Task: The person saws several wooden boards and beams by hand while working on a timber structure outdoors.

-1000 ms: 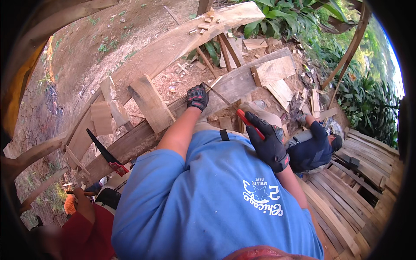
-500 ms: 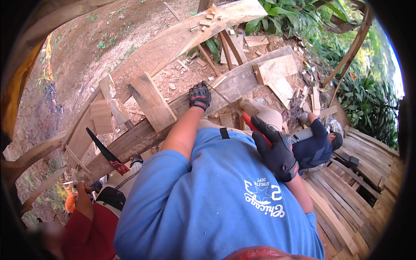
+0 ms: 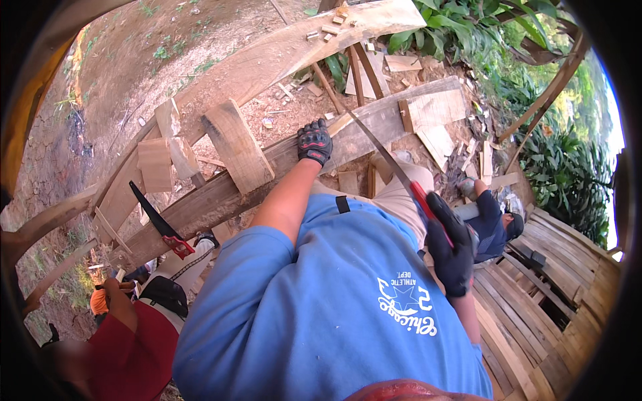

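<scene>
Saw laid over the plank, left hand on the wood

The right hand (image 3: 453, 248), in a black glove, is closed round the red grip of a handsaw (image 3: 388, 158), its fingers wrapped and its wrist near the blue shirt (image 3: 321, 294). The saw slants over the long weathered plank (image 3: 396, 117), its handle off the near edge and its tip by the far edge, just beside a pale strip of wood (image 3: 340, 124). Whether the teeth touch the wood, I cannot tell.

The left hand (image 3: 314, 142), gloved too, rests on the plank left of the blade — back up, fingers bent and close together; whether it grips anything is hidden.

A short board (image 3: 237, 148) lies across the plank to the left, and a flat board (image 3: 438, 109) sits near its right end. Toward the left end is a second saw (image 3: 153, 212), black-bladed. Beyond the far edge, small offcuts (image 3: 330, 29) lie on a curved board (image 3: 281, 60). Co-workers are at either side — one in red (image 3: 134, 351), one in dark blue (image 3: 490, 230).
</scene>
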`<action>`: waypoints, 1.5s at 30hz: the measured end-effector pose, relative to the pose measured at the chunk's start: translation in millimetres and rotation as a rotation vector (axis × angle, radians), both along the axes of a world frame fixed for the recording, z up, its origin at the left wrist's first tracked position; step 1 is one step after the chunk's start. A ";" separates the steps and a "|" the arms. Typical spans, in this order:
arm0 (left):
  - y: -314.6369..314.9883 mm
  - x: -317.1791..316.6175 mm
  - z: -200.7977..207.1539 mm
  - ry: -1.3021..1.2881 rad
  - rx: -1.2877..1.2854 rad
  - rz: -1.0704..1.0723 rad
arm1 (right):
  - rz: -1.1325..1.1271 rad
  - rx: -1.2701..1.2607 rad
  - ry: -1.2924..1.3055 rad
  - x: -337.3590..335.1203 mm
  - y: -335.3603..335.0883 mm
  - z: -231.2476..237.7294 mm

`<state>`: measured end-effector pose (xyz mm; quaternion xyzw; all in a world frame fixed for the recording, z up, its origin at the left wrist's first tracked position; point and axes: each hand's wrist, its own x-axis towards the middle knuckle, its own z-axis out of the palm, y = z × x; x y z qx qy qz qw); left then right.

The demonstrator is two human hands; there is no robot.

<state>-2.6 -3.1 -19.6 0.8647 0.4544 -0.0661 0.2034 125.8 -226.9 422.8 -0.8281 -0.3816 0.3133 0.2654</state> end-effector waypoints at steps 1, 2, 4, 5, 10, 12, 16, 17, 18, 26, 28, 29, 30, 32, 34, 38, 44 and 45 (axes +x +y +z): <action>1.4 1.6 -0.7 -0.007 0.005 0.000 | -0.016 0.007 0.032 -0.5 10.1 -20.3; 2.1 3.2 2.4 -0.003 -0.019 -0.009 | 0.022 0.079 0.027 0.8 21.8 -46.4; 4.3 8.7 14.4 -0.004 -0.067 -0.028 | -0.017 0.159 0.022 0.8 40.4 -102.4; 4.7 7.3 14.2 -0.009 -0.052 -0.034 | -0.032 0.157 0.029 -0.2 39.5 -127.9; 7.1 1.8 14.1 0.008 -0.055 -0.034 | -0.128 0.080 0.146 -5.4 31.7 -181.3; -0.2 1.6 21.6 0.004 -0.010 -0.050 | -0.218 0.027 0.283 -8.2 18.4 -171.3; -4.5 0.1 8.3 -0.002 0.066 -0.043 | -0.289 0.202 0.276 -3.8 -6.8 -152.2; -2.8 -1.6 9.2 -0.012 0.036 -0.030 | -0.299 0.243 0.230 -3.7 -14.3 -143.2; -0.5 -3.1 8.1 -0.025 0.009 -0.020 | -0.459 0.135 0.395 -6.3 -15.0 -114.2; 39.5 -18.2 35.4 -0.235 -0.297 0.075 | -0.512 0.318 0.160 -7.9 -47.4 -101.1; 50.7 -36.8 39.7 -0.387 -0.356 0.163 | -0.271 0.433 -0.080 -0.7 -38.9 -130.7; 55.7 -38.8 54.2 -0.359 -0.309 0.161 | -0.170 0.369 -0.206 2.2 -26.3 -107.4; 42.6 -37.4 79.1 -0.344 -0.277 0.148 | -0.079 -0.026 -0.286 8.6 -31.5 -115.7; 33.8 -45.7 112.4 -0.356 -0.223 0.150 | 0.040 0.041 -0.406 26.8 -31.0 -157.1; 26.9 -65.5 117.6 -0.402 -0.269 0.155 | 0.138 0.053 -0.483 23.6 -37.4 -232.9; 14.5 -96.6 118.6 -0.432 -0.345 0.310 | 0.272 -0.172 -0.302 5.2 -18.0 -278.9; 10.0 -105.6 117.2 -0.397 -0.450 0.314 | 0.199 -0.087 -0.290 -17.5 -2.0 -306.6; 11.1 -102.3 117.8 -0.364 -0.440 0.261 | 0.226 -0.081 -0.308 -18.4 1.8 -310.6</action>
